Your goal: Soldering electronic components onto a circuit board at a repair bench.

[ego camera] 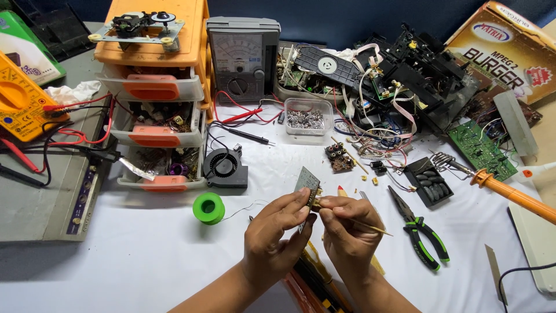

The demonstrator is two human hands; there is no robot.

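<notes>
Left hand [272, 235] pinches small circuit board [306, 181] by its edge, held up above white tabletop [145, 249]. Right hand [347, 229] fingers grip thin stick-like probe [370, 227] w/ tip at board. Board prob. light, stiff, fragile; edges are the safe hold, not components.

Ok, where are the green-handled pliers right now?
The green-and-black-handled pliers lie on the white tablecloth, just right of the right hand, below the small black tray.
</notes>
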